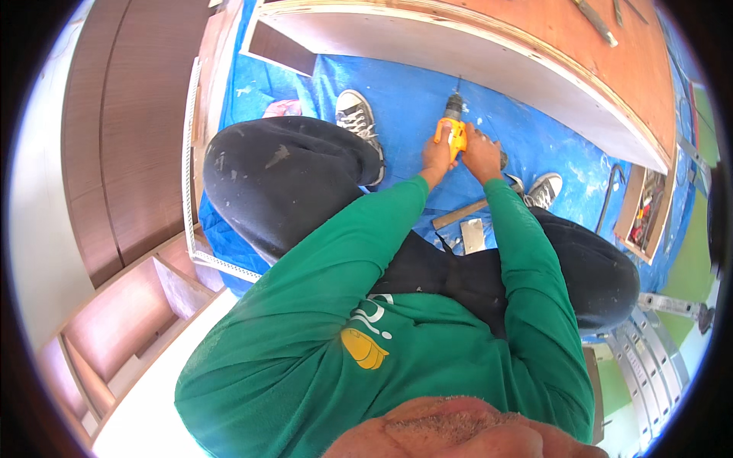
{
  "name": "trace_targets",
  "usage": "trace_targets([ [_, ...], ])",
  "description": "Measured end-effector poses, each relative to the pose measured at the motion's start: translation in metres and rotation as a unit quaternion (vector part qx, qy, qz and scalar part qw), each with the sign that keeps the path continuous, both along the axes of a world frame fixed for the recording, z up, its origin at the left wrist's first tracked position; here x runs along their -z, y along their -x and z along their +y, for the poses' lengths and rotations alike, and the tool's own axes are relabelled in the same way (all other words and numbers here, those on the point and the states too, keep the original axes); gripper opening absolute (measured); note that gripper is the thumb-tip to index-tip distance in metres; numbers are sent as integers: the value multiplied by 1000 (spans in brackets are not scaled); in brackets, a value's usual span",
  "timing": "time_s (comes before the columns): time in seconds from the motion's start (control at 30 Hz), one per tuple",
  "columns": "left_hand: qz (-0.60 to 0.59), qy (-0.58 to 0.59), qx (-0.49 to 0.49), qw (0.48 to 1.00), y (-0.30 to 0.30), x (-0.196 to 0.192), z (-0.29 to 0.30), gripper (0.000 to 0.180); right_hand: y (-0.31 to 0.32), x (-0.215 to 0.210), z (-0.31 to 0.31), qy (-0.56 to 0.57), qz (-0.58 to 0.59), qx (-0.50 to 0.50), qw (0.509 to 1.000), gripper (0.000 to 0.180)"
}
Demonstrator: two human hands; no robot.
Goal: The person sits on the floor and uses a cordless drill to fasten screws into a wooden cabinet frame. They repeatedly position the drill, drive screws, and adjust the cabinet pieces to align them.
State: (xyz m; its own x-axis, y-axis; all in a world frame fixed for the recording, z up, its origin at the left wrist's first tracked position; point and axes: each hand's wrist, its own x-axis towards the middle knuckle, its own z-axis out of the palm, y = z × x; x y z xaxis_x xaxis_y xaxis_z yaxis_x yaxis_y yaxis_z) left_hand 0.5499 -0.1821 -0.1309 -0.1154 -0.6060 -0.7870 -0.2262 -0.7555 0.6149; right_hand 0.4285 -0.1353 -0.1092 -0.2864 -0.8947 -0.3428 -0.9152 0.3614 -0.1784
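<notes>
Now | left hand (437,156), right hand (481,155) both clasp yellow drill (455,131) | bit seemingly at white board edge (489,65) | blue tarp (412,99) below

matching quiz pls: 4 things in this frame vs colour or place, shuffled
Things:
1. drill
2. tarp
3. tool tray
4. sleeves

Colour or place:
A. green
B. yellow, gripped by left hand and right hand
C. blue, spread on the floor
D. wooden, at the right beside the tarp

Pairs: 1-B, 2-C, 3-D, 4-A
</notes>
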Motion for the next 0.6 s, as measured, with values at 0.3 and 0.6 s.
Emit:
trace_targets([
  [0.3,-8,15,-5,1000,5,-6,2,78,5,0,0,15,-11,-6,1000,42],
  [0.6,3,26,0,1000,6,-9,-7,77,9,0,-8,14,-12,-5,1000,42],
])
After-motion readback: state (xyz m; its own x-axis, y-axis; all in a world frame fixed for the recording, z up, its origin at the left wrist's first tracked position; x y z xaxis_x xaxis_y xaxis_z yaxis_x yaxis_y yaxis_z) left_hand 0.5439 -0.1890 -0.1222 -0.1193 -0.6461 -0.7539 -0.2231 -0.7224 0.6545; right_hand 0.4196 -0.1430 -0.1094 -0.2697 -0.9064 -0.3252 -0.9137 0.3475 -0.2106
